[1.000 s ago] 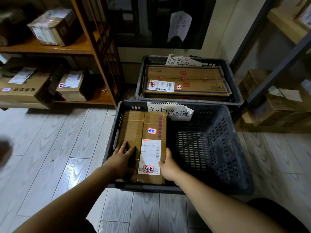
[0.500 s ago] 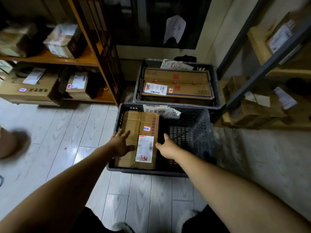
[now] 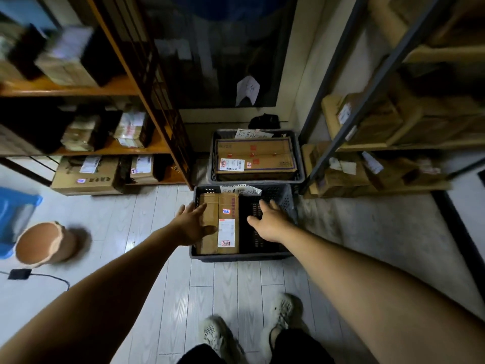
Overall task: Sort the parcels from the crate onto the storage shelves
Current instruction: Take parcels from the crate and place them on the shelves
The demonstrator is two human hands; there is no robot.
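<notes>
A long brown cardboard parcel [image 3: 227,206] with a white label lies flat in the left half of a dark plastic crate [image 3: 241,257] on the floor. My left hand [image 3: 193,222] hovers with spread fingers over the parcel's left edge, holding nothing. Over the crate's bare right half my right hand [image 3: 270,219] is spread open too, apart from the parcel. A second crate [image 3: 257,179] behind holds a wide flat carton [image 3: 256,160]. Wooden shelves [image 3: 110,151] with parcels stand at the left, metal-framed shelves [image 3: 388,147] at the right.
A round brown stool [image 3: 44,244] and a blue bin [image 3: 15,208] stand at the left on the pale plank floor. A black adapter with a cable [image 3: 19,274] lies near them. My two shoes [image 3: 249,329] are at the bottom.
Both hands let go of the parcel's near end and lifted, fingers spreading. The view pulled back and up, so the crates look smaller and my feet and the stool came into view.
</notes>
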